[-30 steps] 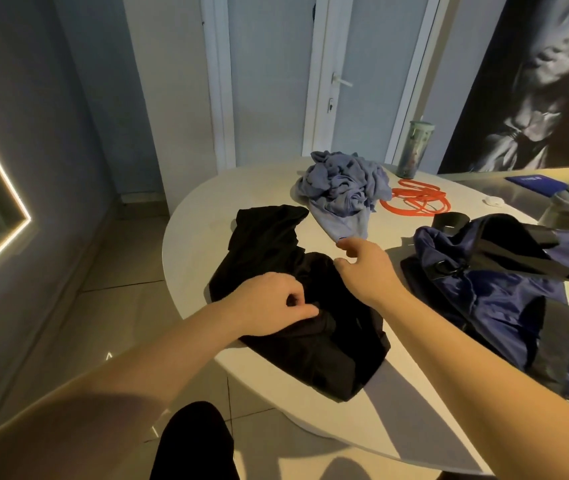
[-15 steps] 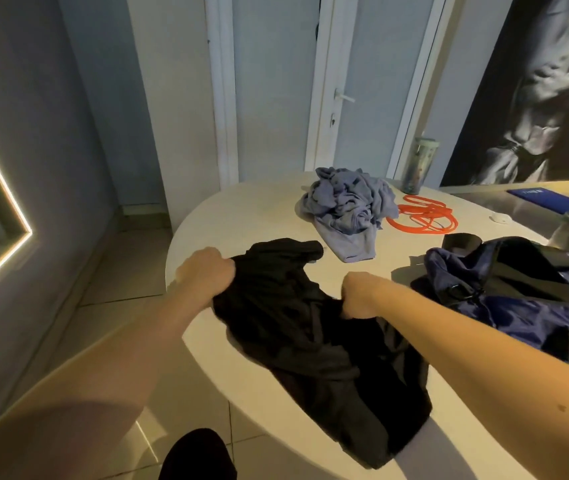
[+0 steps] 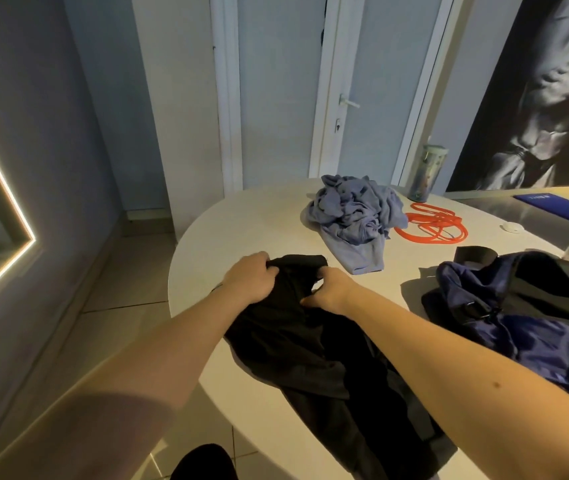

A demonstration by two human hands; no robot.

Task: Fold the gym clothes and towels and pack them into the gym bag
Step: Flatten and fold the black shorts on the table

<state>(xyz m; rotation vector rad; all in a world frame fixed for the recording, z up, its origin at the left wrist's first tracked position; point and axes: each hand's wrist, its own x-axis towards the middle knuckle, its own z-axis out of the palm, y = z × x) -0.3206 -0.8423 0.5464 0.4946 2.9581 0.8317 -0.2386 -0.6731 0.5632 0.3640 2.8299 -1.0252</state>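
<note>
- Left hand [image 3: 250, 277]: fingers curled over the far-left corner of the black garment [image 3: 310, 348], cloth bunched in the grip; right hand [image 3: 329, 289] pinches the same far edge just beside it, fingers tucked over the hem.
- Both hands sit close together at one end; likely reason: holding the top edge at two spots gives control of limp cloth, so it can be drawn flat and squared before a first fold.
- Black garment lies on the near-left part of the round white table [image 3: 227, 220], running from the hands back toward the person; near end seems to droop past the rim; surface rumpled, ridged with loose creases, not yet folded; kind of garment cannot be told, too dark.
- Gym bag [image 3: 518, 323]: navy with black straps, slumped to the right, well apart from the hands; interior mostly hidden.
- Blue-grey heap [image 3: 355, 213] crumpled at the far side; orange cord [image 3: 432, 226] coiled just beside it; tumbler [image 3: 426, 173] behind.
- Judgement: early in the task; folding barely begun, packing not started.
</note>
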